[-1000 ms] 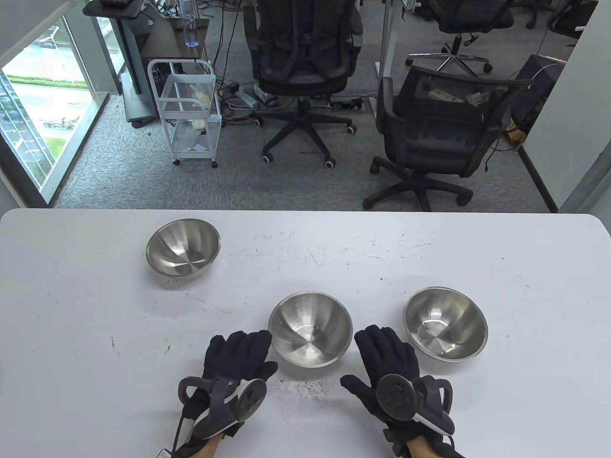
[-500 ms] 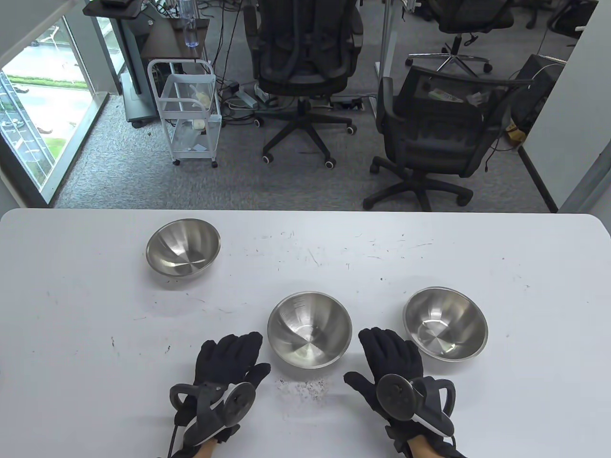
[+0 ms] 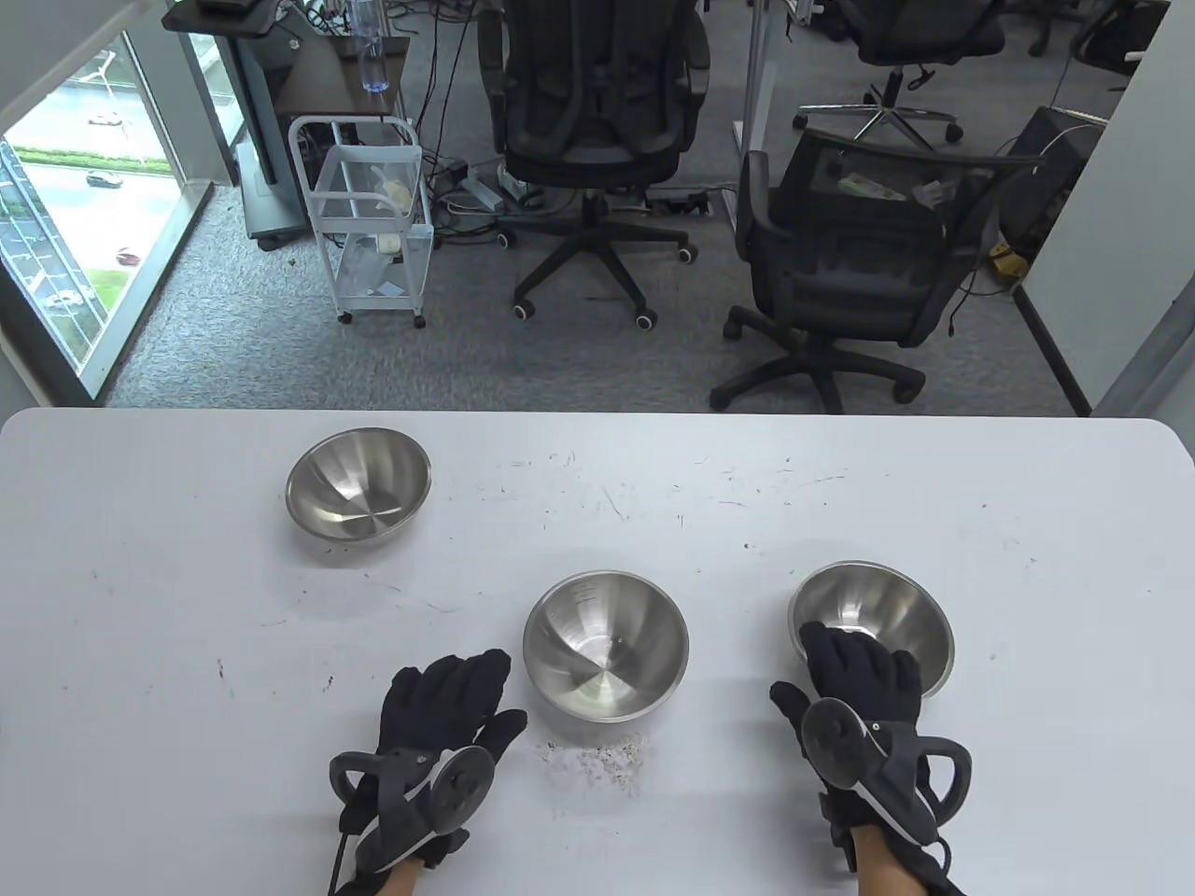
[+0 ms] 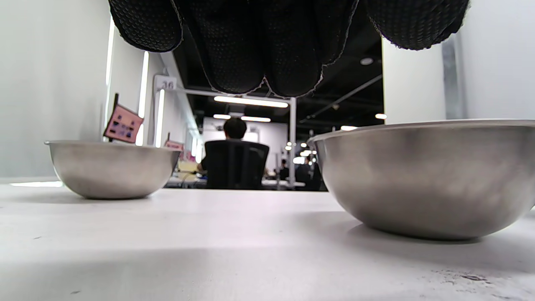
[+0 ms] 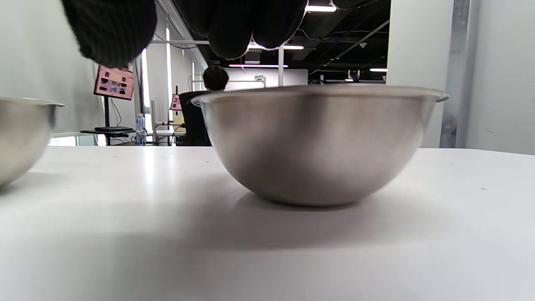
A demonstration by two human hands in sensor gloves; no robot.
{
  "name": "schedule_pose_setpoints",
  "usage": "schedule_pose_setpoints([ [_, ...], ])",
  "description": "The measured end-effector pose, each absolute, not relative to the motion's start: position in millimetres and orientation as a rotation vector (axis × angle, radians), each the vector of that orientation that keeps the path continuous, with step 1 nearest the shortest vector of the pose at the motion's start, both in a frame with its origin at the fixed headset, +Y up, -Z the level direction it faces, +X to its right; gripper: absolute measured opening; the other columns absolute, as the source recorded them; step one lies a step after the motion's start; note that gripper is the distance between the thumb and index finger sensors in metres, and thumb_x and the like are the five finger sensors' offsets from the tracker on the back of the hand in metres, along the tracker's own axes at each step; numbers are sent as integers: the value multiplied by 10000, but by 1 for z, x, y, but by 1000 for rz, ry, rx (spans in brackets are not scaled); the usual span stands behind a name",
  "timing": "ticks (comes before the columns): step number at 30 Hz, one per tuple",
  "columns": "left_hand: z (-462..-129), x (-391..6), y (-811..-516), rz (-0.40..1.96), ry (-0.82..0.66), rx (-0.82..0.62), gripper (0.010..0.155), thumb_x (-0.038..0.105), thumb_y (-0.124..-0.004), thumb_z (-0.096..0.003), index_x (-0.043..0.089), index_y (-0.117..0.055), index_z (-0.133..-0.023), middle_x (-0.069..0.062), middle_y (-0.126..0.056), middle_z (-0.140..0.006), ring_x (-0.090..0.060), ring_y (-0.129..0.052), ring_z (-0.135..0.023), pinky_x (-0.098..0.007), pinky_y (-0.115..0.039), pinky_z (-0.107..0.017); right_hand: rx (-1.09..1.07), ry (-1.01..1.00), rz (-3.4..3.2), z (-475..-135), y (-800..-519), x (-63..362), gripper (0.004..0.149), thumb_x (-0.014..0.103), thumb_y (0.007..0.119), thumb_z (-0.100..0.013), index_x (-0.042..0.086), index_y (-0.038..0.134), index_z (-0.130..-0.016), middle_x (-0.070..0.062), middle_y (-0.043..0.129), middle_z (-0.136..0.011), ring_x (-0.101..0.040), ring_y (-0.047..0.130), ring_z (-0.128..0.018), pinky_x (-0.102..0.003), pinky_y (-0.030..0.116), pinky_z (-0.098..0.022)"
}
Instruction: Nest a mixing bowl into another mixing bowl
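Note:
Three steel mixing bowls stand upright on the white table (image 3: 140,579): a far-left bowl (image 3: 358,485), a middle bowl (image 3: 605,646) and a right bowl (image 3: 878,611). My left hand (image 3: 457,691) lies flat and open on the table, just left of the middle bowl, holding nothing. My right hand (image 3: 854,667) is open with its fingers over the near rim of the right bowl; I cannot tell if they touch it. The left wrist view shows the middle bowl (image 4: 422,175) close on the right and the far-left bowl (image 4: 113,167) behind. The right wrist view shows the right bowl (image 5: 317,142) straight ahead.
A patch of dark specks (image 3: 597,758) lies on the table near the middle bowl. Office chairs (image 3: 588,121) and a white cart (image 3: 369,215) stand on the floor beyond the table's far edge.
My right hand has moved right, from beside the middle bowl to over the right bowl's near rim. My left hand drew slightly back and left, then stayed still. The bowls have not moved.

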State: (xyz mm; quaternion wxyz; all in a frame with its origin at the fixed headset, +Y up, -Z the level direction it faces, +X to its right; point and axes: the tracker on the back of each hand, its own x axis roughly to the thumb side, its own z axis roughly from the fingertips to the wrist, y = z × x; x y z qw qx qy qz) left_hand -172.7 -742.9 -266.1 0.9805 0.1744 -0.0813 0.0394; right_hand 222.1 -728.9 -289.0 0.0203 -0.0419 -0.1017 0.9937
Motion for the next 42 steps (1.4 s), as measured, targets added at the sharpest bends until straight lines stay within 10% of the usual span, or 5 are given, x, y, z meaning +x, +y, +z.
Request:
schedule_pose_setpoints([
  [15,-270,-177,-746,94,-155,327,674,621,-692,-463,344,-698,-1077,105,-898,-1021,-216,-876,-967,-578,-684,-733,-215,-199,3110,-303,-743,231,397,430,856,-460,344,851,-847,88,1031,-794,-210,977,-827,-604,594,-722],
  [42,-271,-179,-746,105,-148,328,671,623,-693,-461,348,-704,-1073,106,-904,-1016,-218,-881,-963,-575,-690,-731,-154,-543,3196,-300,-736,206,319,324,894,-460,374,876,-774,104,1012,-737,-226,980,-742,-542,689,-666],
])
